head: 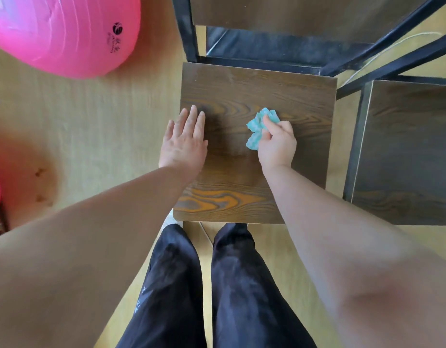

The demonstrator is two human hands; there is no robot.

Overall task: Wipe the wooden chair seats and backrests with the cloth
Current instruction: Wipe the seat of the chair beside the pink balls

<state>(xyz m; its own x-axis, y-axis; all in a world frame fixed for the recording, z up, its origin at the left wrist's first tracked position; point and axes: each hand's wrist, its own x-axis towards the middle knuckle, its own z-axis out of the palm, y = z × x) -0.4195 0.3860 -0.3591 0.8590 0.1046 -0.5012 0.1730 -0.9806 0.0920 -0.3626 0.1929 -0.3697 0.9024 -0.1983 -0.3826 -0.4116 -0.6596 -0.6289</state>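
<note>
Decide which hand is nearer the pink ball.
Left. The left hand lies flat at the left edge of the seat, below the pink ball; the right hand grips the cloth farther right.

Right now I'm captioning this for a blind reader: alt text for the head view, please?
Seen from above, a person's right hand holds a crumpled teal cloth on a dark wooden chair seat, while the left hand rests flat at the seat's left edge. A pink ball sits to the left, a second seat to the right.
</note>
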